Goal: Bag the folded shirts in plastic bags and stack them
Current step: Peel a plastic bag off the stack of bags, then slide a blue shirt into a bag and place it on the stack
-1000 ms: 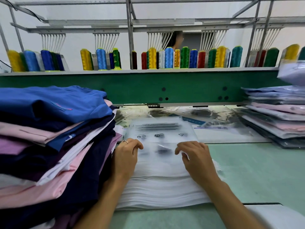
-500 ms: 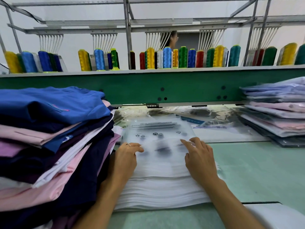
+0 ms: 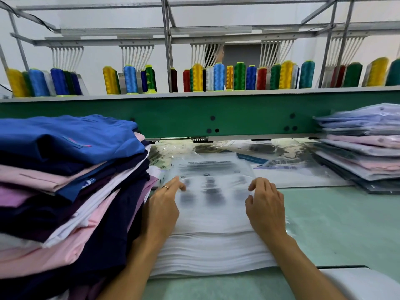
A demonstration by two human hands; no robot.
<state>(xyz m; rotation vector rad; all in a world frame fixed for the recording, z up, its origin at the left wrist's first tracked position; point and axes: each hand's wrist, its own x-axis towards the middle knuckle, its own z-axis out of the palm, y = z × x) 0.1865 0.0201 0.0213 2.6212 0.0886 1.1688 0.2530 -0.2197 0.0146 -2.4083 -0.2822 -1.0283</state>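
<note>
— Where are the shirts [image 3: 65, 169]?
— Piled left of the bags [image 3: 216, 250]. Left hand [image 3: 164, 204] lies flat on the top bag [image 3: 214, 189]. The right hand [image 3: 265, 206] is there too, but I can't tell its grip. Slide just one bag loose, slowly.

Left forearm [image 3: 134, 267] and right forearm [image 3: 307, 267]: bare, entering from the lower edge and reaching forward. Left hand [image 3: 164, 204]: palm down, fingers extended forward and close together, ring [image 3: 165, 187] on one finger. Right hand [image 3: 265, 205]: palm down, fingers bent, tips pointing downward, thumb [image 3: 249, 200] held apart toward the left hand. Hands level and well apart; neither grips anything.
</note>
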